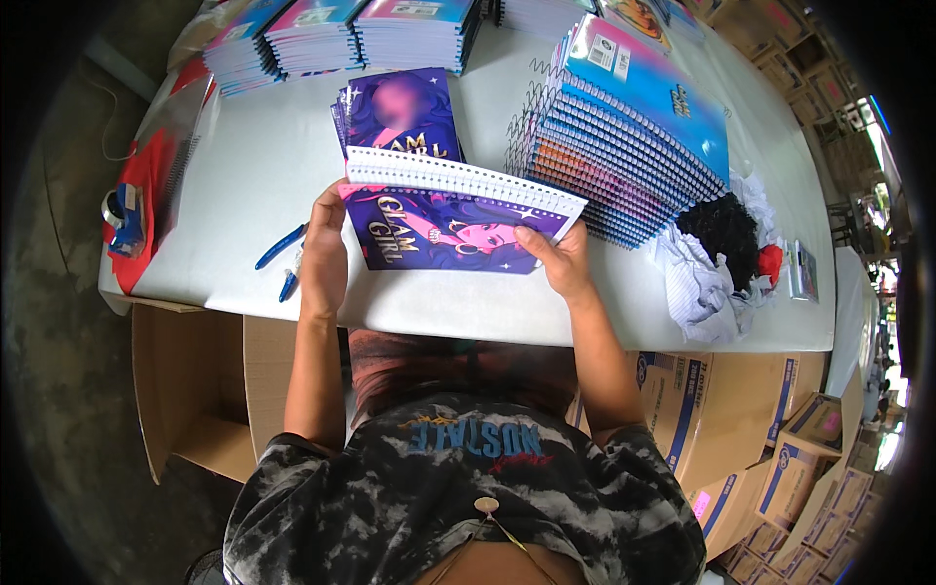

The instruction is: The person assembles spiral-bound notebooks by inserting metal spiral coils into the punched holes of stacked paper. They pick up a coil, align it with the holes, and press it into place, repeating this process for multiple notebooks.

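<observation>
Above the near part of the white table I hold an unbound notebook [439, 229] with a purple cover showing a drawn figure. A white strip of punched page edges [458, 177] shows along its far side, and no coil is visible there. My left hand [325, 249] holds its left end, fingertips partly hidden behind it. At the right end my right hand [563, 255] grips it, thumb on the cover. Just beyond lies a small pile of similar purple notebooks [405, 107]. Blue-handled pliers [280, 247] lie beside my left hand.
To the right rises a tall stack of pink-and-blue spiral notebooks [634, 127]. More notebook stacks [317, 39] line the far edge. Crumpled striped cloth [697, 283] and a black bundle [723, 234] lie right. A tape dispenser [127, 219] sits left; cardboard boxes [702, 400] stand below the table.
</observation>
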Motion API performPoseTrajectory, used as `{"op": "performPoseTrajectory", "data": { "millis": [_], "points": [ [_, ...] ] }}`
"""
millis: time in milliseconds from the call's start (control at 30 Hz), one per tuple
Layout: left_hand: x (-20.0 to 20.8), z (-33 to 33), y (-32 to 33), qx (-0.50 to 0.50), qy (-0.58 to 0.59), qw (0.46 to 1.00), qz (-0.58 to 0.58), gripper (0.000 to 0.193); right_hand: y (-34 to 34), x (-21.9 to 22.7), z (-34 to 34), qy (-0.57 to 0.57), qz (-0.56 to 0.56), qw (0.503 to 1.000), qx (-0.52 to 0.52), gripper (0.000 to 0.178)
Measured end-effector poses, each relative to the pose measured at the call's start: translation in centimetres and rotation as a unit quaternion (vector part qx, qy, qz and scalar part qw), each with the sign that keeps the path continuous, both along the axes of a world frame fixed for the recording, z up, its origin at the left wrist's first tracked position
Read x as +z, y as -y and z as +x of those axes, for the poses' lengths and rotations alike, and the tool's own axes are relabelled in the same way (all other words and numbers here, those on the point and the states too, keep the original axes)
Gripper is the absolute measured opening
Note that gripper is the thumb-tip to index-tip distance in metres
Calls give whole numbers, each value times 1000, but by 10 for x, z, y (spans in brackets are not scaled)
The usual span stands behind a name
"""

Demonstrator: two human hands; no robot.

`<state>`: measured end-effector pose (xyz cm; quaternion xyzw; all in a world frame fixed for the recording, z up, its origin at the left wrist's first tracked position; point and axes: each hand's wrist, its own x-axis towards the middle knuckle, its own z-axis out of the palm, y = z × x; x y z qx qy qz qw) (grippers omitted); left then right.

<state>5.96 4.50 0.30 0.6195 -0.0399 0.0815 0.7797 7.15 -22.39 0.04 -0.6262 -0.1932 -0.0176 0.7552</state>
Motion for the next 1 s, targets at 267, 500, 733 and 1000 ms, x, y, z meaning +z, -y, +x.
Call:
{"op": "performPoseTrajectory", "data": {
  "millis": [267, 500, 733, 1000],
  "points": [
    [6, 10, -34, 15, 146, 766, 625, 50, 4, -25, -22, -56, -70, 995, -46, 18],
    [-8, 131, -306, 365, -100, 639, 670, 47, -11, -17, -13, 21, -62, 994, -85, 13],
    [-18, 130, -287, 348, -204, 562, 722, 37, -2, -28, -14, -18, -32, 994, -105, 25],
    [74, 108, -173, 267, -152, 722, 620, 35, -2, -23, -18, -24, -42, 994, -100, 23]
  ]
}}
